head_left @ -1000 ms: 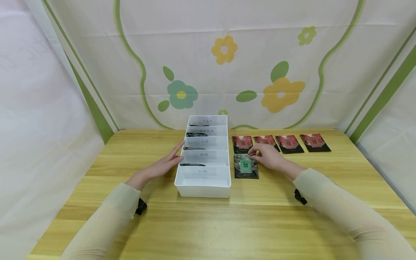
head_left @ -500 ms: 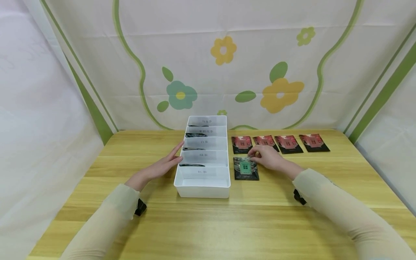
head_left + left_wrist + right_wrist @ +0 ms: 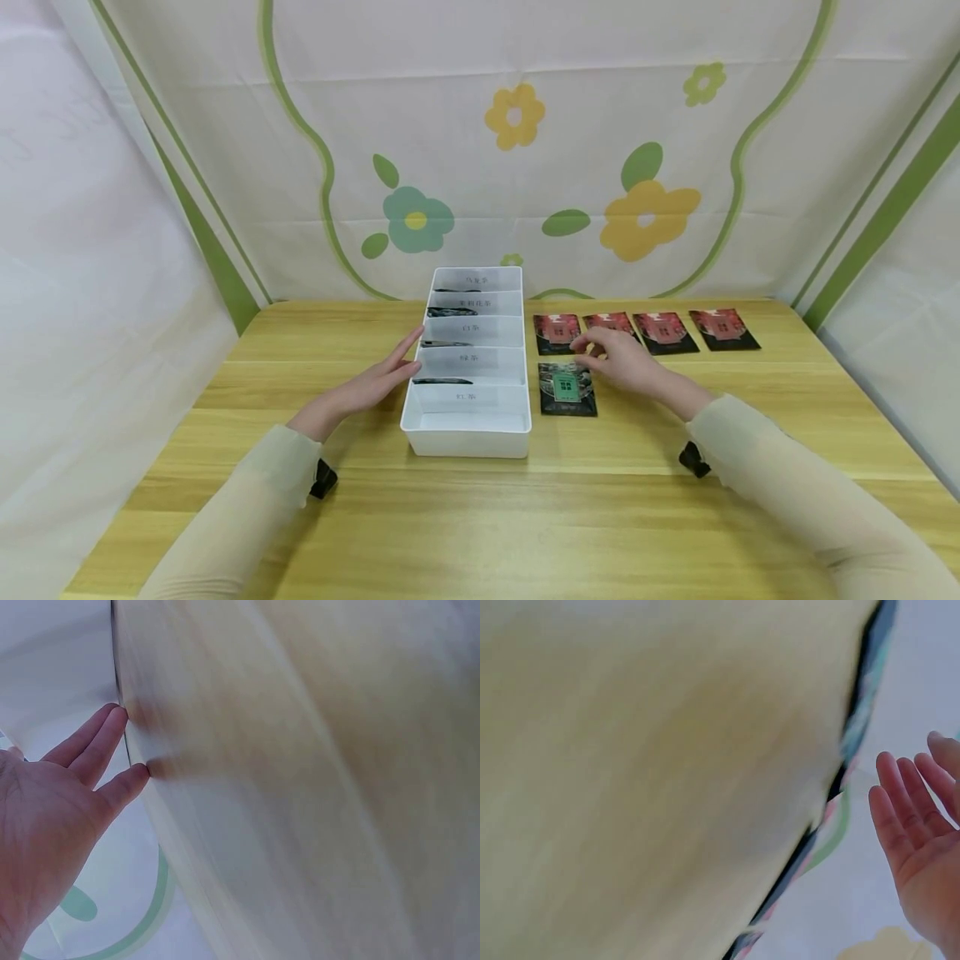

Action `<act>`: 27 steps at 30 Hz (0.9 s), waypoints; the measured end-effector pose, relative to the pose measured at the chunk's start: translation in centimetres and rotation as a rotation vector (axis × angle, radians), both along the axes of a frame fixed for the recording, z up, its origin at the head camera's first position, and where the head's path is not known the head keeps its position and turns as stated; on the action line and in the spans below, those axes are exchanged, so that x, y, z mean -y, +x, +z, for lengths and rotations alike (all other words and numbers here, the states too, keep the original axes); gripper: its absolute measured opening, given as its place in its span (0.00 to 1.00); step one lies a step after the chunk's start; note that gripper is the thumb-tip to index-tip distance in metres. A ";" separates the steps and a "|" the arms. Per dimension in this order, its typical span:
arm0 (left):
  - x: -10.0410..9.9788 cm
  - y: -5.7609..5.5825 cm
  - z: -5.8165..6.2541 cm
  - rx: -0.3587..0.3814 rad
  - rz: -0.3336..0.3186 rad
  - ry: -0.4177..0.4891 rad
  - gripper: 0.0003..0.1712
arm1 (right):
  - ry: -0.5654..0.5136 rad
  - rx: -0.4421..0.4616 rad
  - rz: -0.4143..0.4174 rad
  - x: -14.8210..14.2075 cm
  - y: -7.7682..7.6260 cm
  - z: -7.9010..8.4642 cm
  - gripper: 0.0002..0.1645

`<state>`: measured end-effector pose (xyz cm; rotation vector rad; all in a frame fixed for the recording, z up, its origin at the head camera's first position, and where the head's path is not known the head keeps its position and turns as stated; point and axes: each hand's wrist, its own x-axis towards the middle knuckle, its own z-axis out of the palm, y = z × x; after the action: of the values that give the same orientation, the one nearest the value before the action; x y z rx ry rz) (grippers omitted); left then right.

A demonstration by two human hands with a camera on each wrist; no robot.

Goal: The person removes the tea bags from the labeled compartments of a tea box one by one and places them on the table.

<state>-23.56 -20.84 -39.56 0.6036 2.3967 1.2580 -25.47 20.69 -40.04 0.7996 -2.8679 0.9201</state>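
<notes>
A long white divided box (image 3: 467, 443) stands on the table, with labelled dividers and dark packets poking up in several compartments; the front compartment shows bare white. Straight fingers of my left hand (image 3: 367, 385) touch the box's left side. To the box's right lies a flat black tea packet with a green label (image 3: 567, 390). Just above its far right corner is my right hand (image 3: 624, 363), fingers loosely bent, nothing held. In the right wrist view the right hand (image 3: 915, 840) appears apart from the packets, its fingers extended.
A row of black-and-red packets (image 3: 666, 332) lies behind the green-labelled one, the second partly hidden by the right hand. The wooden table (image 3: 480, 533) ends at a white flowered curtain (image 3: 465, 150), with more white cloth at both sides.
The green-labelled packet has shifted slightly toward me, away from the red row. My right hand has let go of it and drawn back a little. The left hand stays at the box.
</notes>
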 end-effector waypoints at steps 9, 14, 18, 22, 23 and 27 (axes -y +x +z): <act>0.1 -0.1 -0.2 -0.030 -0.012 0.011 0.37 | -0.217 -0.207 0.112 3.3 1.9 1.9 0.13; 0.0 -0.1 -0.2 -0.025 -0.021 0.012 0.37 | -0.317 -0.268 0.210 5.6 2.7 2.7 0.16; 0.0 -0.1 -0.2 -0.023 -0.020 0.015 0.37 | -0.321 -0.255 0.272 7.3 3.1 3.0 0.18; 0.1 -0.2 -0.2 -0.022 -0.016 0.014 0.36 | -0.292 -0.218 0.316 8.9 3.3 3.2 0.18; 0.1 -0.2 -0.2 -0.022 -0.016 0.013 0.36 | -0.286 -0.209 0.328 9.3 3.4 3.3 0.18; 0.0 -0.1 -0.2 -0.023 -0.020 0.009 0.37 | -0.249 -0.184 0.376 10.8 3.4 3.2 0.19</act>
<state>-23.69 -20.88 -39.75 0.6465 2.3990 1.2604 -22.09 9.84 -36.83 1.3388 -2.4268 1.1385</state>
